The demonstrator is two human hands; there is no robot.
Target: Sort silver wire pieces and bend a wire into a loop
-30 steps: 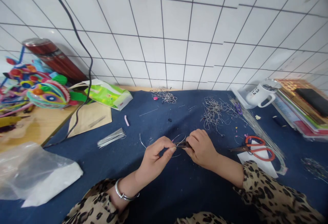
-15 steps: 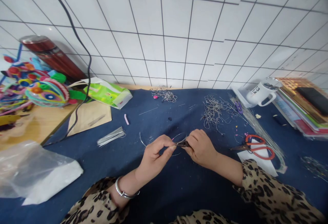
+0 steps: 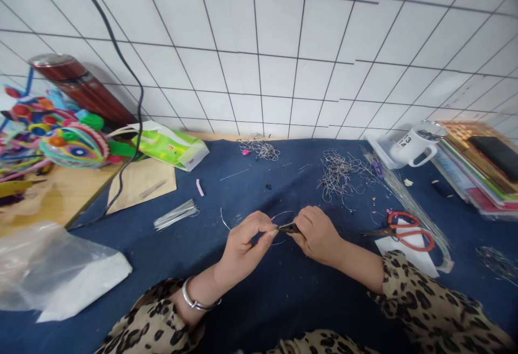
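Over the blue cloth (image 3: 251,300), my left hand (image 3: 245,246) pinches a thin looped wire (image 3: 283,215) between thumb and fingers. My right hand (image 3: 318,232) is closed round a small dark plier-like tool (image 3: 289,228), whose tip meets the wire right at my left fingertips. Both hands sit close together at the middle of the table. Each wrist shows a leopard-print sleeve, and a silver bangle (image 3: 194,301) rings the left one.
Red-handled scissors (image 3: 404,233) lie on white paper to the right, beside long straight wires (image 3: 408,200). A wire tangle (image 3: 338,173) and a white mug (image 3: 413,143) sit behind. A wire bundle (image 3: 176,216), plastic bag (image 3: 52,273), green packet (image 3: 172,149) and colourful craft pieces (image 3: 60,138) lie left.
Both hands have stayed in place, working the wire with only slight finger movement. The view has shifted a little.
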